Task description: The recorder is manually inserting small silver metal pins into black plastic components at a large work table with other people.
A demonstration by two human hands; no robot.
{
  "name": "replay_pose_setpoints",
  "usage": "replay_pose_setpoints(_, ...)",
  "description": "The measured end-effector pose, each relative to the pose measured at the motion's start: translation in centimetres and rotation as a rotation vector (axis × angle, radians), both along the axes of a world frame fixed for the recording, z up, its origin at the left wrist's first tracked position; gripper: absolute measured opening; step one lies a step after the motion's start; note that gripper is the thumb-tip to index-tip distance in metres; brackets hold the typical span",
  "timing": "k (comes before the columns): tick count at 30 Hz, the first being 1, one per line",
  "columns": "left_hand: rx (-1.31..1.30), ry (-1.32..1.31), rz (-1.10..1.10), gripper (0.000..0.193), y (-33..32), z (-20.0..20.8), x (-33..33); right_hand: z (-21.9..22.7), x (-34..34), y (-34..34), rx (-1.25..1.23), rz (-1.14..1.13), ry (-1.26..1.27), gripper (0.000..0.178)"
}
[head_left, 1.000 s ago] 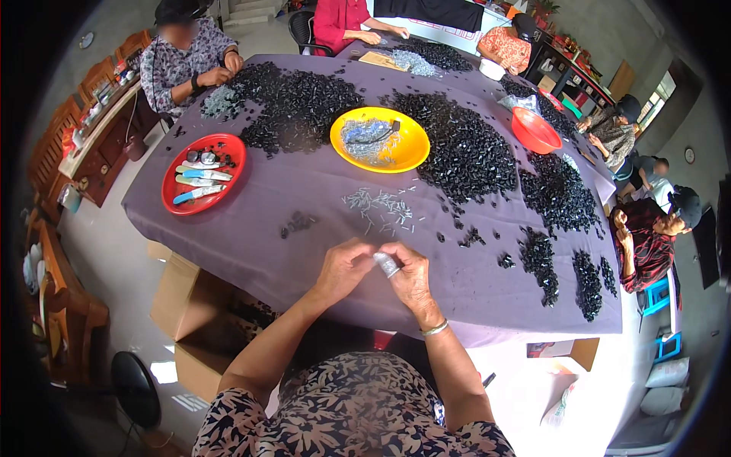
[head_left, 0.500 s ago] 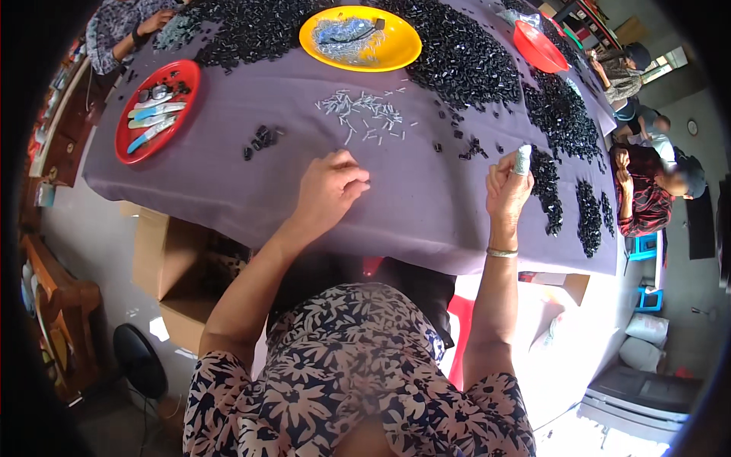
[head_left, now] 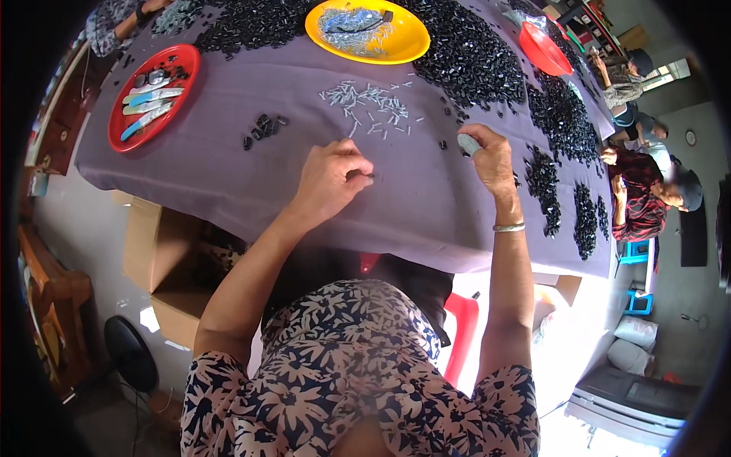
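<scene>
Hands are seen from above in the head view, held over the near part of a purple tablecloth. By the left hand, thumb and forefinger are pressed together and a small dark piece is pinched at their tips; its long axis is too small to be told. The right hand is held farther right, its fingers curled and its thumb covered by a grey wrap; whether anything is pinched there cannot be told.

Clear pins are strewn just beyond the left hand, their long axes turned many ways; the nearest is pointed roughly from near to far. Black pieces are clustered to the left, tilted variously. A yellow plate holding more pins is placed farther off, with a black heap spread to its right. Handled tools are laid in a red tray at left, slanted up toward far right; any markings are too small to be read.
</scene>
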State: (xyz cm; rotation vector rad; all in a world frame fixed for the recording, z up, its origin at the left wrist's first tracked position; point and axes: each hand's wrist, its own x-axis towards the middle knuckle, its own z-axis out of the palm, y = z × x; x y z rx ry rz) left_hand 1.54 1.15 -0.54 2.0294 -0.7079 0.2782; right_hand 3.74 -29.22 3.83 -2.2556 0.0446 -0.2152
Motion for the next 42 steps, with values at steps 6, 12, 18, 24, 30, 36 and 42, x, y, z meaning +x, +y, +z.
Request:
replay_pose_setpoints(6,0.032,-0.044,-0.002,0.020,-0.1,0.0,-0.3,0.1,3.7,2.8,-0.285,0.292,-0.203,0.017)
replay_pose_setpoints(12,0.053,-0.064,-0.015,0.018,0.1,-0.3,-0.4,0.1,5.0,4.3,-0.505,0.421,-0.321,0.022)
replay_pose_setpoints(18,0.034,-0.037,-0.015,0.018,0.0,-0.3,-0.3,-0.4,5.1,4.1,-0.483,0.350,-0.451,0.023)
replay_pose_setpoints(24,-0.006,-0.020,-0.007,0.018,0.3,-0.5,-0.3,1.2,3.3,1.6,-0.159,0.007,-0.052,0.014)
replay_pose_setpoints(30,0.016,-0.052,-0.023,0.017,0.2,-0.5,0.0,0.6,1.2,1.8,-0.278,0.098,0.099,0.013)
replay_pose_setpoints(36,0.021,-0.096,-0.050,0.014,0.4,-0.8,0.1,0.9,1.6,2.1,-0.453,0.156,0.118,0.011)
replay_pose_setpoints(42,0.039,-0.069,-0.043,0.015,0.4,-0.6,-0.1,1.1,4.0,4.2,-0.537,0.382,-0.228,0.026)
